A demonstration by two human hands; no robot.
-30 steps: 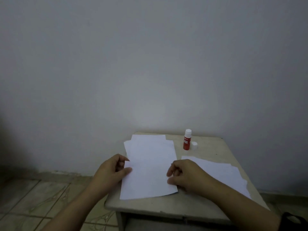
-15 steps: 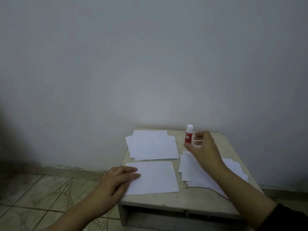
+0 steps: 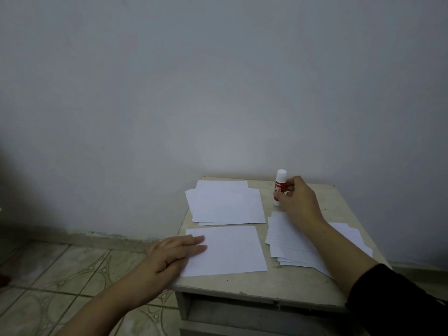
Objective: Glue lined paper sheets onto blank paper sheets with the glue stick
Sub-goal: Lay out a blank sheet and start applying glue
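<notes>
Red-white glue stick (image 3: 279, 187) upright at table (image 3: 286, 282) far edge, right hand (image 3: 297, 202) fingers wrapped round it. Left hand (image 3: 173, 251) flat on single sheet (image 3: 230, 251), nearer side.

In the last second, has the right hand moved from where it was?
Yes. The right hand left the table's near edge, reached toward the wall, and now grips the glue stick at the far edge.

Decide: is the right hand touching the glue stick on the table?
Touching. The head view shows the right hand with fingers curled round the upright glue stick.
</notes>
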